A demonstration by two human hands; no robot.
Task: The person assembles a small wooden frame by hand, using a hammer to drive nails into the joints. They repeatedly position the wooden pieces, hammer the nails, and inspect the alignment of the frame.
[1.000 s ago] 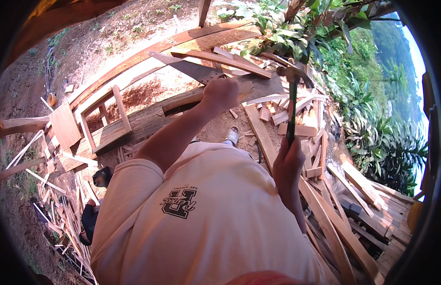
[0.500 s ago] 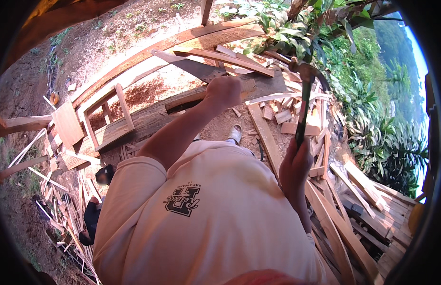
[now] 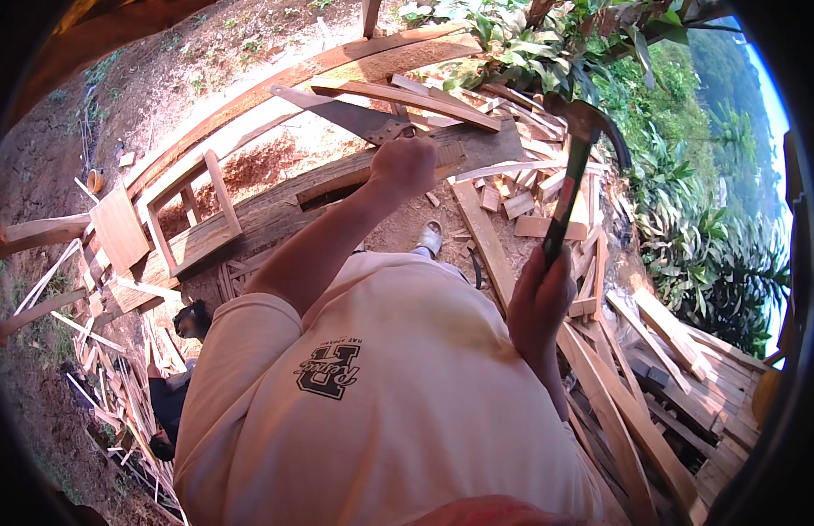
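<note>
My left hand [image 3: 405, 165] is closed in a fist over the workbench plank, right beside the handle of a hand saw [image 3: 337, 114]. The saw blade slants away to the far left over the boards. Whatever the fist grips, if anything, is hidden beneath the fingers. My right hand [image 3: 543, 294] is wrapped round the handle of a claw hammer [image 3: 568, 188]. The hammer stands raised, its dark head at the top and its curved claw toward the right. Under the left fist lies a short wooden block [image 3: 449, 158] on the long plank bench [image 3: 288, 197].
A small wooden frame [image 3: 192, 215] leans at the left end of the bench. Long curved boards [image 3: 337, 60] lie beyond it. Offcuts [image 3: 517, 205] are heaped at the right, with stacked planks [image 3: 678, 333] nearer. Another person in dark clothes [image 3: 168, 405] is low at the left.
The hammer head has swung to the right and slightly up, and looks larger. My left fist stays by the saw handle. The whole view has shifted slightly.
</note>
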